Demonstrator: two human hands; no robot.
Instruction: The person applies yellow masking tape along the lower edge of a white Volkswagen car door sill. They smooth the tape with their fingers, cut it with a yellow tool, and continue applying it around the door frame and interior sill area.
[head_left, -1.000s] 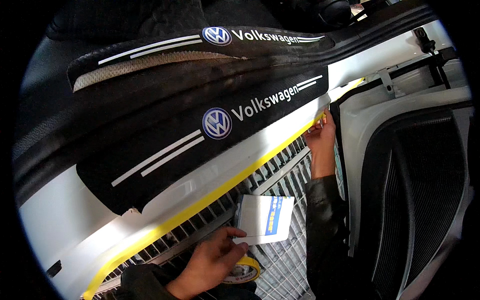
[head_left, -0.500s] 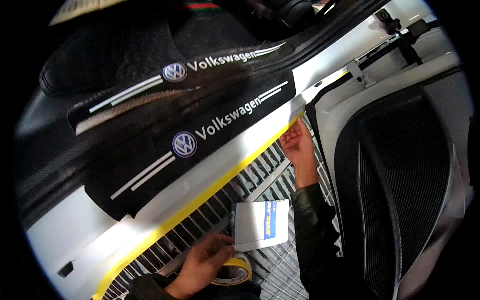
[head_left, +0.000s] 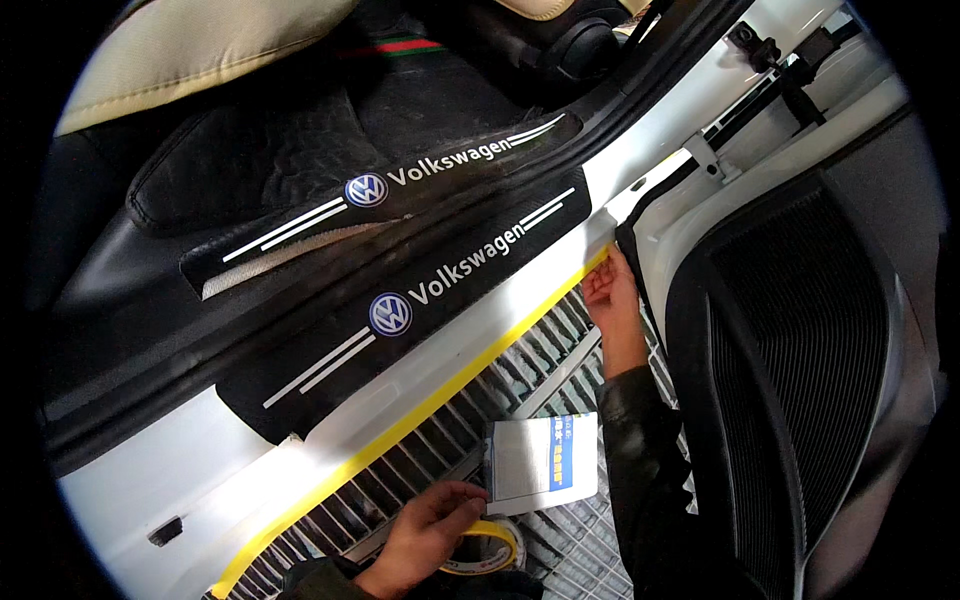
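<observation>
A strip of yellow tape (head_left: 430, 402) runs along the lower outer edge of a white car door sill (head_left: 385, 408). At its far right end, my right hand (head_left: 613, 290) has its fingers bent up and closed at the tape's end. My left hand (head_left: 430, 527) is closed at the lower left corner of a white card (head_left: 522, 464) with a blue band. Just below its thumb is a roll of yellow tape (head_left: 518, 548); whether the hidden fingers also hold the roll is unclear. Black sill guards (head_left: 330, 400) with white lettering lie on the sill and the inner step.
The open car door (head_left: 790, 370), with a ribbed black inner panel, stands close to my right arm. Below the sill is a metal floor grating (head_left: 400, 490). A beige seat (head_left: 200, 55) and a dark floor mat (head_left: 250, 165) show inside the car.
The view has shifted, so the sill and both hands appear slightly farther right and lower, and more of the seat shows. Both hands keep nearly the same places against the sill and card.
</observation>
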